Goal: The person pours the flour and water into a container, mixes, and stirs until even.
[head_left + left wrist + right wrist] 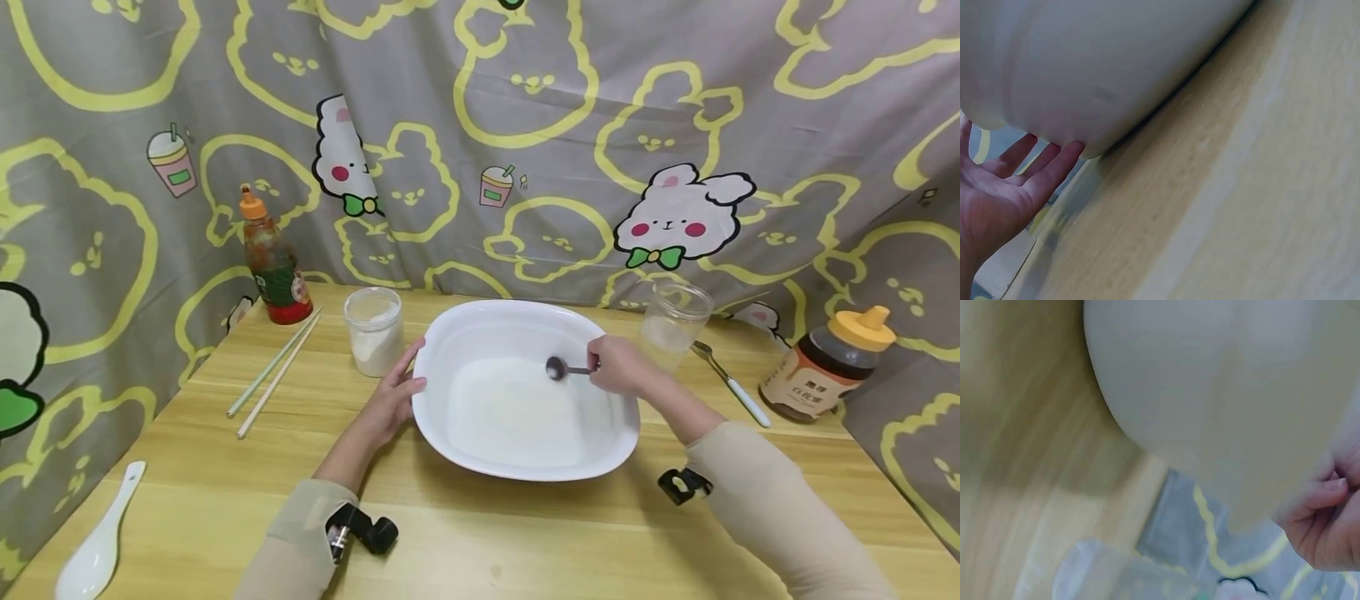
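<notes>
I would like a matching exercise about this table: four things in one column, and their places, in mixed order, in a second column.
Things:
1. metal spoon
2. chopsticks
3. honey bottle
4. white ceramic spoon

Places:
A. near left corner of the table
B. far right edge of the table
C. over the white dish, held by the right hand
D. beside the red sauce bottle

Pairs: 1-C, 2-D, 3-B, 4-A
</notes>
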The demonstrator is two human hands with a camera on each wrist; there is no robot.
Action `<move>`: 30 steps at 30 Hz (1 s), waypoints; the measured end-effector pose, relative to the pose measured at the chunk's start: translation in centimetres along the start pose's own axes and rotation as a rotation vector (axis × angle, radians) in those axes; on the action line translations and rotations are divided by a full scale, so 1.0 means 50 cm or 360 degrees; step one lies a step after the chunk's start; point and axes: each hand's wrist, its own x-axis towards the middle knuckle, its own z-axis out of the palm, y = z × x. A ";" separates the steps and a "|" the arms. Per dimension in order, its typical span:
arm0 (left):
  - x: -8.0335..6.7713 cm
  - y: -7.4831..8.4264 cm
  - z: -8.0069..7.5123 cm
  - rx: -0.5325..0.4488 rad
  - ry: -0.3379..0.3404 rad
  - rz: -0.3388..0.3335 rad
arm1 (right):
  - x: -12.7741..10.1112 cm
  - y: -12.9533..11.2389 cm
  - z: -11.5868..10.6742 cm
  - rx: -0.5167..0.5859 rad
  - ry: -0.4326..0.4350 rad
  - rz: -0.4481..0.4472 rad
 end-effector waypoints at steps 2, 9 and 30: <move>-0.001 0.000 -0.001 0.0008 0.0001 0.0003 | -0.014 0.010 -0.019 0.0018 -0.0096 -0.0031; -0.003 0.001 0.000 0.0022 0.0003 -0.0004 | -0.049 0.033 -0.052 0.0481 -0.0490 -0.0005; -0.002 0.005 0.006 0.0007 0.0024 -0.0015 | 0.012 -0.022 0.059 0.0549 -0.0029 -0.0021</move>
